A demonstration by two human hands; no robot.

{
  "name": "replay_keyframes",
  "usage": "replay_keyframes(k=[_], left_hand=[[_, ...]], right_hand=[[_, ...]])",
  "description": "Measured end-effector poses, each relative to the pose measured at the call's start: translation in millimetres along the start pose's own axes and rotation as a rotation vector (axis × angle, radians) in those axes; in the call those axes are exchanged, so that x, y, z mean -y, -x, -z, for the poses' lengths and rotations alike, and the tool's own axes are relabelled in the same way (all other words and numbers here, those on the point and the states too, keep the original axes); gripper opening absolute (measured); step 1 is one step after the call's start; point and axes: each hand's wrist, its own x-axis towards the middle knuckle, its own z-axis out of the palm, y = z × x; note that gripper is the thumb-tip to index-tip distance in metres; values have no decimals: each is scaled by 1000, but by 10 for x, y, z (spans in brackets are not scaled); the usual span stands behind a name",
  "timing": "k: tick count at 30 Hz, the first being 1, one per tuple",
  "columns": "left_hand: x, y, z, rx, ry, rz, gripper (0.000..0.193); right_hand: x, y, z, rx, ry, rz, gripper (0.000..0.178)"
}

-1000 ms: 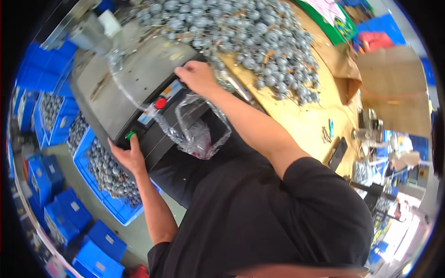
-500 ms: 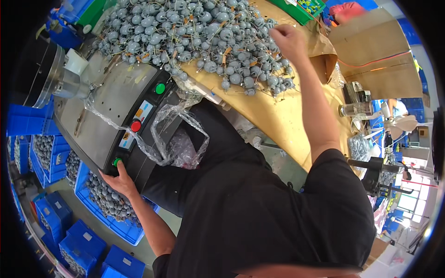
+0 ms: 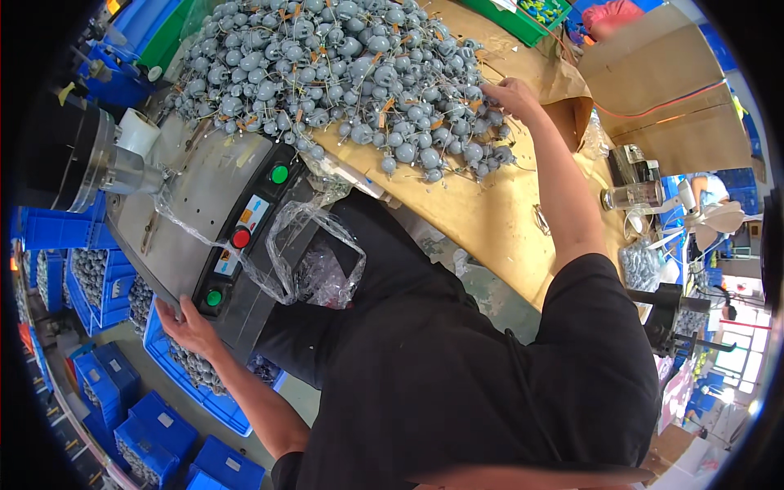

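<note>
A large heap of grey ball-shaped parts (image 3: 359, 73) with thin wires and orange tabs covers the far side of the brown-covered table (image 3: 482, 220). My right hand (image 3: 513, 98) reaches to the right edge of the heap, its fingertips drawn together among the parts; what they grip, if anything, is too small to tell. My left hand (image 3: 189, 328) rests at the near corner of the machine's control panel (image 3: 245, 237), thumb and fingers apart, holding nothing. Its thumb is beside the lower green button (image 3: 214, 297) without covering it. A small metal-looking piece (image 3: 541, 217) lies beside my right forearm.
Clear plastic film (image 3: 282, 245) trails from the machine head (image 3: 135, 173) across the panel, past a red button (image 3: 241, 237). Blue bins (image 3: 237, 418) with grey parts stand at lower left. A green crate (image 3: 535, 20), cardboard (image 3: 661, 90) and a fan (image 3: 710, 219) are at right.
My left thumb has come off the lower green button toward the panel's edge. My right hand has moved into contact with the heap's edge. The small piece now shows on the table.
</note>
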Motion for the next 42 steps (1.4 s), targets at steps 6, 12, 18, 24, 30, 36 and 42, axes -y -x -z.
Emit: replay_keyframes(k=[6,12,18,24,30,36,42], left_hand=[[-370,-378,-513,143,-134,-36,58],[-807,-727,-1000,471,-37,294,64],[-758,-976,-1180,540,132,517,46],[-1236,-1338,-1394,461,308,244,23],[-1205,-1274,-1861,684,-260,-599,41],[-1319,-871,-1411,477,-365,121,60],[-956,-1234,-1318,-32,-659,-35,66]], right_hand=[[41,-128,27,126,99,-43,54],[339,95,138,217,-494,-96,47],[958,175,639,411,-1001,108,43],[1934,425,1199,248,-1264,482,41],[1903,-67,772,-41,43,791,42],[1675,63,449,22,-321,396,58],[2039,162,932,162,-918,229,42]])
